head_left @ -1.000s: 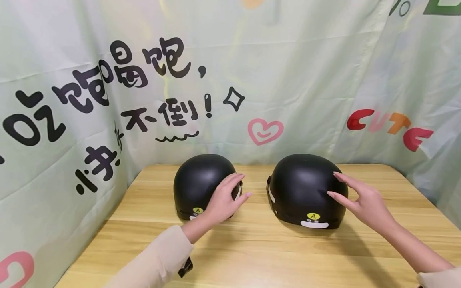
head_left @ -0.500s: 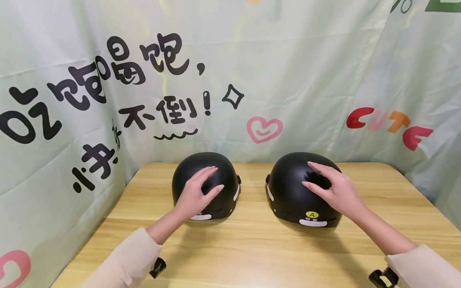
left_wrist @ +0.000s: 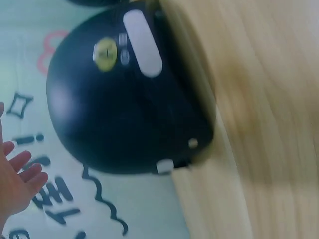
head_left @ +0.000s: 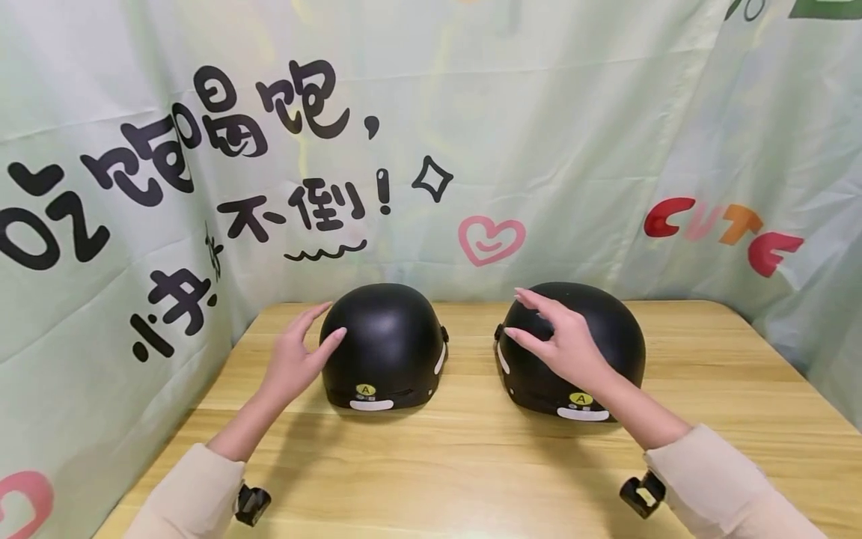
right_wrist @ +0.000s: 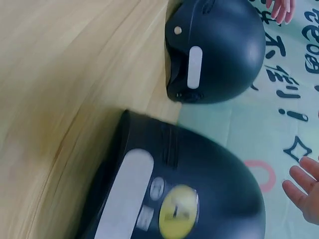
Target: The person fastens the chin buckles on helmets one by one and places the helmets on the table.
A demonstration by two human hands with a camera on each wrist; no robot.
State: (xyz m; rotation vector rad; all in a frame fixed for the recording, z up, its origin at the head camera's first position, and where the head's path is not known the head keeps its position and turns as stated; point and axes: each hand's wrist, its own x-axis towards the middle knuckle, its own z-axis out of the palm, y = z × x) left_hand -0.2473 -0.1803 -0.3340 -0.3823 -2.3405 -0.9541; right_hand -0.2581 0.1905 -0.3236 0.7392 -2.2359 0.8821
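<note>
Two matte black helmets stand side by side on the wooden table, each bearing a yellow round "A" sticker and a white strip low on the near side. My left hand, fingers spread and gently bent, is at the left side of the left helmet, its thumb tip overlapping the shell in the head view. In front of the right helmet hovers my right hand, thumb and fingers apart, holding nothing. The left wrist view has the left helmet large in the middle; the right wrist view shows both.
The wooden table extends around both helmets, with a gap between them. Behind and to the left hangs a pale green printed curtain. Small black wrist devices, such as the left one, sit below the sleeves.
Both hands have moved left: the left from the left helmet's right side across to its left side, the right from the right helmet's right side to its left part. The helmets stay put.
</note>
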